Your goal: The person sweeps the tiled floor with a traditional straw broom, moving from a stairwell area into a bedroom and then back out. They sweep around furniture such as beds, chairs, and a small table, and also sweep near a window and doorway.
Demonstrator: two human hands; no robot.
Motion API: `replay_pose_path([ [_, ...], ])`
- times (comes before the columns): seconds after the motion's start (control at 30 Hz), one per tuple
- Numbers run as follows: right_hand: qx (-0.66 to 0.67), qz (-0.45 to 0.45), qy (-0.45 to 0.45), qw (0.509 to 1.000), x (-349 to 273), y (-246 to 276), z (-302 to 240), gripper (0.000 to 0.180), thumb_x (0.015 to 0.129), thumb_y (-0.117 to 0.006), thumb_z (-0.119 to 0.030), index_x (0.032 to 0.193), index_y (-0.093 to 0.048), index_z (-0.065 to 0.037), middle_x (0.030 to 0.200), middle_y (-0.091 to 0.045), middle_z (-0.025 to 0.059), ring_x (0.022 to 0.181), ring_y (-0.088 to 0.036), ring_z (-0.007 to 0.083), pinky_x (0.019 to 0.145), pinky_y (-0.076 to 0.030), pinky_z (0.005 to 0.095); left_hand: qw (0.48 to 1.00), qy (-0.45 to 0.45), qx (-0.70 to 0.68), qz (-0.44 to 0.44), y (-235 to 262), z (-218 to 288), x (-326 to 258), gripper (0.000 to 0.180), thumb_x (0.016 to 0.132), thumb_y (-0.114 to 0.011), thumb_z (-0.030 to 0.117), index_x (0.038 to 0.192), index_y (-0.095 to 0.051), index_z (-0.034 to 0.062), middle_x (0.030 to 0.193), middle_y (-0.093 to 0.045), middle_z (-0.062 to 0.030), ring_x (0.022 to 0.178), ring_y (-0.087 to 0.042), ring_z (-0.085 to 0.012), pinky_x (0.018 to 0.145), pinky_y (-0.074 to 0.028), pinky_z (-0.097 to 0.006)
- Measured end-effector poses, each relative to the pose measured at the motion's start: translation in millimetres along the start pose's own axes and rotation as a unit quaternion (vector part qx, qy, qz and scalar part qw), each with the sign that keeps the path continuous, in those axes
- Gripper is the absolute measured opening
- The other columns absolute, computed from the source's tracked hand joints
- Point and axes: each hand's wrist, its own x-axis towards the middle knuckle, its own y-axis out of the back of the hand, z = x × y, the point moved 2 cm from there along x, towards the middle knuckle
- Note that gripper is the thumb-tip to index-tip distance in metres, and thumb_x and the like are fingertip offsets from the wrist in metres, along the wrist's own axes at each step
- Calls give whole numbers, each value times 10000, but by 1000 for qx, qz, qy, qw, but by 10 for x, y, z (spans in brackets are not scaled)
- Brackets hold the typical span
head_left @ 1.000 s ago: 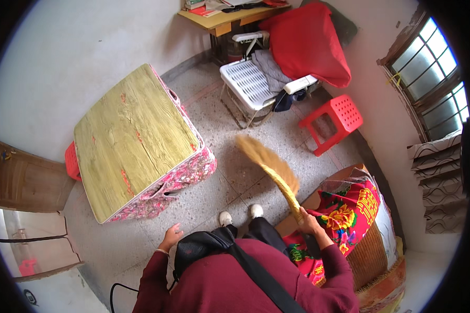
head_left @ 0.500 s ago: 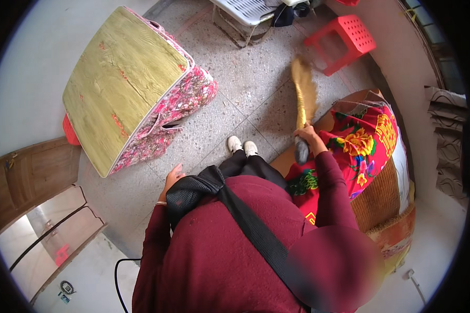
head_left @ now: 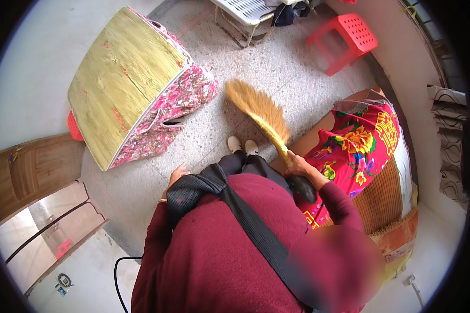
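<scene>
Gripping the yellow handle of the broom (head_left: 269,130), my right fingers (head_left: 296,163) are wrapped firmly round it, close to its dark butt end (head_left: 304,190). Holding it that far back probably lets the bristles reach the floor (head_left: 214,141) without much stooping. They fan out ahead and to the left of that grip, beyond my shoes (head_left: 235,143); whether their tips press on the floor, I can't quite tell. The slant likely keeps the brush clear of my feet.

My left fingers (head_left: 179,171) are loosely spread and hold nothing I can see. They hover just beside the black bag (head_left: 188,197), whose strap crosses my chest, presumably to leave both hands free. Ahead and to the left of them stands the table (head_left: 125,78), with pink flowered cloth hanging down its sides, perhaps as a skirt.

Just to the right of my right fingers lies a red flowered cloth (head_left: 358,141), spread over a brown mat (head_left: 376,208), maybe as a cover. Well ahead of that grip stands a red stool (head_left: 354,35), upright near the wall, apparently out of the way.
</scene>
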Motion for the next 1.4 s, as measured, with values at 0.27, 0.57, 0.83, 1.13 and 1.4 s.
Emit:
replay_pose_path([
  [0.27,58,43,-24,997,-250,830,-279,854,545,-714,-141,1292,-320,-13,901,-605,153,830,-587,199,702,-472,297,997,-72,-16,9,410,-108,-22,549,774,-573,95,1263,-347,-8,1176,-487,-192,992,-535,-218,836,-427,-311],
  [0.57,4,80,-183,980,814,-268,-613,785,500,-738,-197,1166,-334,-97,1018,-557,212,979,-541,337,815,-461,382,995,-60,74,-13,1011,-135,-143,624,738,-652,115,1284,-354,67,1179,-468,-187,967,-547,-228,774,-466,-309],
  [0.83,-18,40,-160,986,266,-1971,-1311,774,556,-663,-190,1207,-252,-108,963,-550,265,926,-552,377,775,-472,410,997,-41,22,-66,2105,-1056,-346,645,737,-650,111,1297,-333,71,1193,-438,-198,965,-547,-228,781,-463,-309],
  [1.13,-278,256,56,924,-681,-3514,-1190,503,715,-541,-208,1184,-383,-118,630,-537,131,537,-550,321,447,-445,427,993,-93,18,-74,2782,-1676,-646,610,753,-624,143,1291,-347,67,1207,-473,-117,958,-539,-162,820,-433,-289],
  [1.4,-64,63,-101,991,-1705,-2506,-2055,922,535,-648,-127,1342,-201,-127,824,-580,252,803,-575,382,701,-470,429,994,-58,73,-61,2624,-2031,-768,536,770,-571,67,1272,-385,99,1109,-524,-166,914,-578,-217,762,-467,-285],
])
